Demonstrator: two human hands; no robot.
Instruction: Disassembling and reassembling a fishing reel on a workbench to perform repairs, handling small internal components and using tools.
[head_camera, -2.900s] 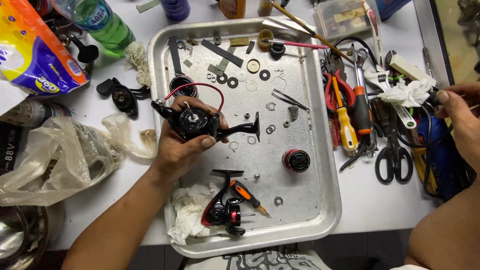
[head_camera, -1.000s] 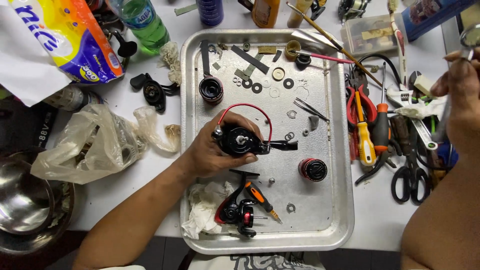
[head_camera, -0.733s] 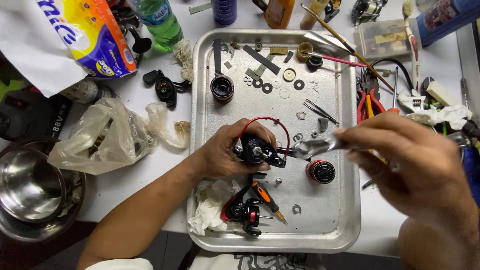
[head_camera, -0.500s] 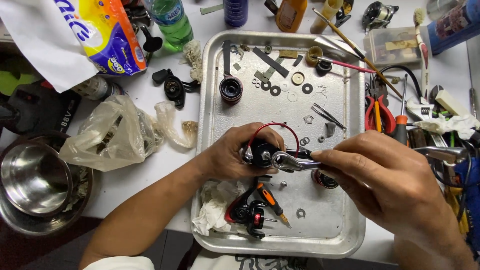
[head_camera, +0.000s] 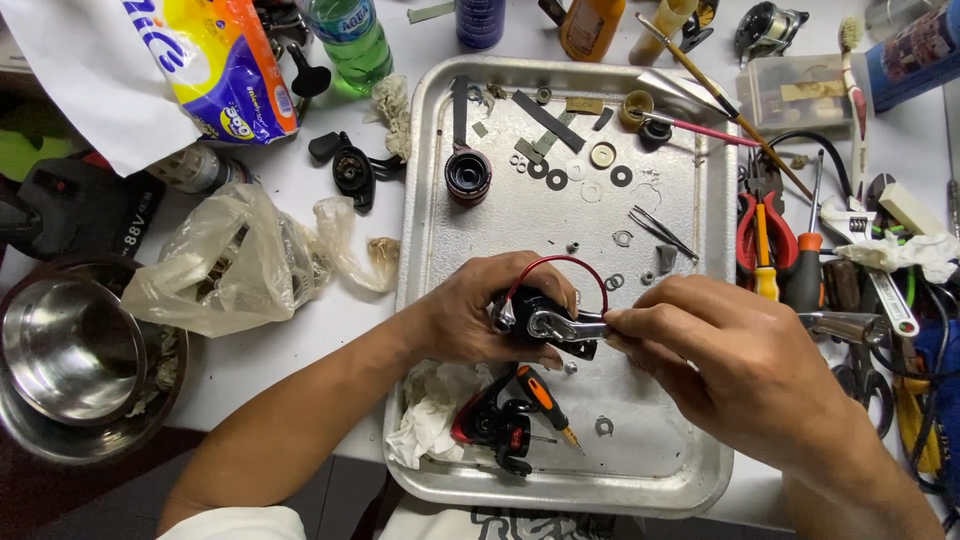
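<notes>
- The left hand (head_camera: 470, 315) wraps around a black fishing reel body (head_camera: 535, 318) with a red wire bail, holding it just above the metal tray (head_camera: 430, 200).
- The right hand (head_camera: 735, 365) pinches a silver wrench (head_camera: 560, 325) whose head sits on the reel body.
- An orange-handled screwdriver (head_camera: 545, 395) and a black-and-red reel part (head_camera: 495, 425) lie on the tray just below the hands, beside a white rag (head_camera: 425, 420).
- Red pliers (head_camera: 760, 225) lie right of the tray.
- A steel bowl (head_camera: 70, 350) sits far left.
</notes>
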